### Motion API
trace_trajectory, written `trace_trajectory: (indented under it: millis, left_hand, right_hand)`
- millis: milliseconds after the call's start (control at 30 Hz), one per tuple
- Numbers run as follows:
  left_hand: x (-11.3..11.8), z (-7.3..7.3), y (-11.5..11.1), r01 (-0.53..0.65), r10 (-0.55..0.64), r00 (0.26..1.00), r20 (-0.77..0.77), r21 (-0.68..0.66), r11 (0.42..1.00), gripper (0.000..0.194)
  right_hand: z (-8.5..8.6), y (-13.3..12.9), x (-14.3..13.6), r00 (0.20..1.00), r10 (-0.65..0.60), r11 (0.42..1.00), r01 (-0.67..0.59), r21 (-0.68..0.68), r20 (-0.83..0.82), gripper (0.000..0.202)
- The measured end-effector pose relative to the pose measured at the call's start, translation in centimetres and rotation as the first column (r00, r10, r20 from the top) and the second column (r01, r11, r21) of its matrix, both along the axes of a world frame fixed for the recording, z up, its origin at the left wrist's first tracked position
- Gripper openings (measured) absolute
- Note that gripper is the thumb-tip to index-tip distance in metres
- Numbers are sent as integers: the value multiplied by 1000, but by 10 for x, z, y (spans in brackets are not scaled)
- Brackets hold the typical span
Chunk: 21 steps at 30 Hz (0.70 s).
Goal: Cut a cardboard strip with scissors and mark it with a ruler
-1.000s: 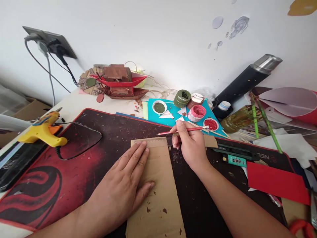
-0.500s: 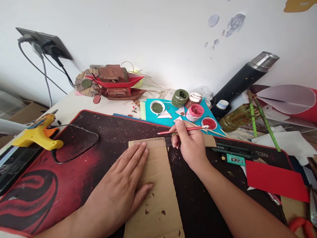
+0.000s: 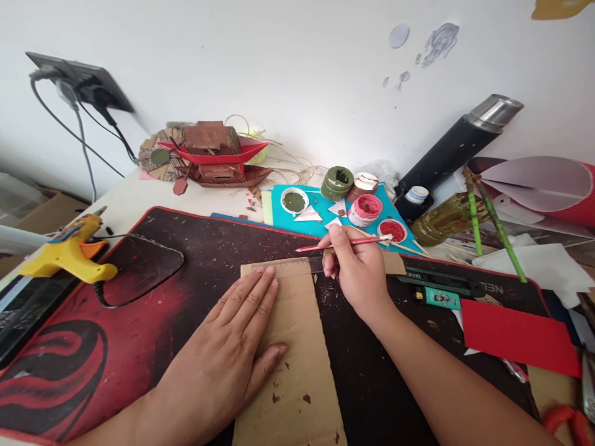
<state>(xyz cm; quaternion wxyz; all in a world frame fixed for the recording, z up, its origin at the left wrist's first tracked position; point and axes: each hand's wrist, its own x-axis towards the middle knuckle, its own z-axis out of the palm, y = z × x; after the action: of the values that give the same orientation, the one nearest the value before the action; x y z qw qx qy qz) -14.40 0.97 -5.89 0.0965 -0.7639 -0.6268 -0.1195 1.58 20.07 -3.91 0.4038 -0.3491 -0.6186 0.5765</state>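
My left hand (image 3: 227, 341) lies flat on a strip of brown cardboard (image 3: 302, 347), fingers stretched out. Its fingertips press near a clear ruler (image 3: 292, 268) that crosses the far end of the strip. Just right of the strip, my right hand (image 3: 360, 275) is closed around a red pencil (image 3: 312, 248), whose tip points left above the mat. The right fingers are also close to the ruler's right part; whether they touch it I cannot tell. Dark flakes dot the near half of the cardboard.
A yellow glue gun (image 3: 77, 254) with a black cable rests at left on the dark mat (image 3: 153, 297). Paint jars (image 3: 337, 183) stand on blue paper behind. Model boats (image 3: 214, 155) are back left; a box cutter (image 3: 441, 282) and red card (image 3: 518, 337) lie right.
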Motion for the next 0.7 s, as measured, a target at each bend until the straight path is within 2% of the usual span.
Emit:
trace_trajectory:
  millis: [700]
  left_hand:
    - [-1, -1, 0, 14, -14, 999, -45, 2, 1000, 75]
  right_hand:
    - [1, 1, 1, 1000, 0, 1000, 0, 21, 4, 55]
